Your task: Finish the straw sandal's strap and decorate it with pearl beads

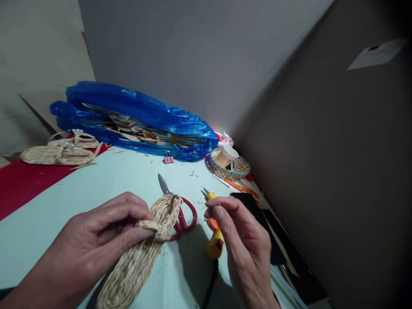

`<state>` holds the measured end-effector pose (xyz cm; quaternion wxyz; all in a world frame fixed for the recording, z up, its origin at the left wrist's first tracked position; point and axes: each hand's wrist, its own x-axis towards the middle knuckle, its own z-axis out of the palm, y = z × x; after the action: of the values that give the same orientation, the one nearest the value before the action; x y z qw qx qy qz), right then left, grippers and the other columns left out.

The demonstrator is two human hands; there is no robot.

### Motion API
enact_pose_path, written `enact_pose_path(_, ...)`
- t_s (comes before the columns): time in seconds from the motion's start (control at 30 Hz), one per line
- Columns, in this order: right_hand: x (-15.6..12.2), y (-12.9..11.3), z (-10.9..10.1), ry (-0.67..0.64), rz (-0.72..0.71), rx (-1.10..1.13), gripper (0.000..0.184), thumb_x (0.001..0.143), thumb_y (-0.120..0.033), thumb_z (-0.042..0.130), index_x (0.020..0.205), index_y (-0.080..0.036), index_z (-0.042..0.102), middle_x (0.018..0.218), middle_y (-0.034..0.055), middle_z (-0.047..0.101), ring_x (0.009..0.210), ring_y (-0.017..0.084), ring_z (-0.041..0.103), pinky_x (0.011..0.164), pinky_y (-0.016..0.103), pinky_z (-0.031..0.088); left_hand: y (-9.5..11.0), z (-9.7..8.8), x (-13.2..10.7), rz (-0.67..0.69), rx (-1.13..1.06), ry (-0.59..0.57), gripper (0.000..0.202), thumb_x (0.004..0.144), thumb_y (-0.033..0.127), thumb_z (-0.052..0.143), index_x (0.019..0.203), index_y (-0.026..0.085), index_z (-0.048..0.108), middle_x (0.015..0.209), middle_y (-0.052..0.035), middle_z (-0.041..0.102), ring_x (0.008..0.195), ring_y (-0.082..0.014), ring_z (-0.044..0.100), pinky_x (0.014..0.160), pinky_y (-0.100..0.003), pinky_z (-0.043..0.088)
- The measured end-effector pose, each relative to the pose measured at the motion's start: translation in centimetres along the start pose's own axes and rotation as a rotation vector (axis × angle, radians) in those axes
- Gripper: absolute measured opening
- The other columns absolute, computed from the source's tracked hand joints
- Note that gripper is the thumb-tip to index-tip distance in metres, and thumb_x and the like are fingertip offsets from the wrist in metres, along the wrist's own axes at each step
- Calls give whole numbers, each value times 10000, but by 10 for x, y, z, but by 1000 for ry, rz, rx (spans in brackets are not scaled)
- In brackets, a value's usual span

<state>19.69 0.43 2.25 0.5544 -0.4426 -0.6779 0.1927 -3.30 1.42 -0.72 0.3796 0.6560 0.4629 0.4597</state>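
My left hand [106, 238] pinches the strap of a small braided straw sandal [135, 262], thumb on one side and fingers on the other. The sandal slants up and to the right, its sole toward me. My right hand [241, 244] is closed in a thumb-and-finger pinch to the right of the sandal. Whatever lies between those fingertips is too small to make out. Behind the sandal's far end lie red-handled scissors [192, 216], blades pointing away. A yellow corded tool [215, 248] with a red switch and two thin metal prongs lies partly behind my right hand.
A blue plastic bag [138, 98] of dried strips stretches along the wall. Finished straw sandals [58, 154] sit at the left on red cloth [25, 184]. A pink binder clip [168, 159], a woven basket [241, 167] with a paper cup [229, 152], and dark flat pieces [289, 253] lie about.
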Motion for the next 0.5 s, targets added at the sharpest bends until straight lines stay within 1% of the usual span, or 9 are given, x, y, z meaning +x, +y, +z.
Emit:
enact_pose_path(0.1,-1,-1,3,-60,86,42,250,999,-308,532,794,-189,613,656,-15,595,584,110,567,515,214,432,3,-1,-1,-65,-17,-73,117,872,378,647,819,303,720,849,19,687,819,-155,643,701,-177,542)
enact_pose_path(0.2,-4,0,8,-148,91,55,310,1014,-325,494,740,-193,550,636,-30,529,552,90,499,491,194,383,9,0,-3,-175,-58,-101,164,875,417,613,819,308,722,850,20,705,845,-175,652,702,-192,548)
enact_pose_path(0.3,-7,0,9,-179,74,55,343,1024,-311,459,700,-201,483,596,-50,438,510,79,413,467,190,327,12,2,-6,-239,-73,-89,160,848,421,619,808,312,729,842,32,712,826,-179,660,684,-192,547)
enact_pose_path(0.4,-5,-2,8,-156,6,56,359,1003,-256,480,648,-200,457,558,-59,404,486,76,388,468,196,326,12,3,-8,-229,-63,-98,145,831,406,625,811,310,731,825,37,707,792,-169,664,670,-181,533)
enact_pose_path(0.47,-3,-4,7,-125,-38,53,326,949,-216,581,636,-195,492,549,-61,441,508,82,434,499,201,367,11,6,-11,-173,-43,-101,130,829,400,621,825,309,715,799,39,690,739,-157,657,648,-175,517)
enact_pose_path(0.5,-2,-5,6,-107,-57,59,279,912,-202,640,658,-195,524,571,-57,482,540,89,474,524,205,396,10,7,-12,-133,-13,-92,130,827,407,623,827,305,704,769,41,672,690,-151,643,623,-177,507)
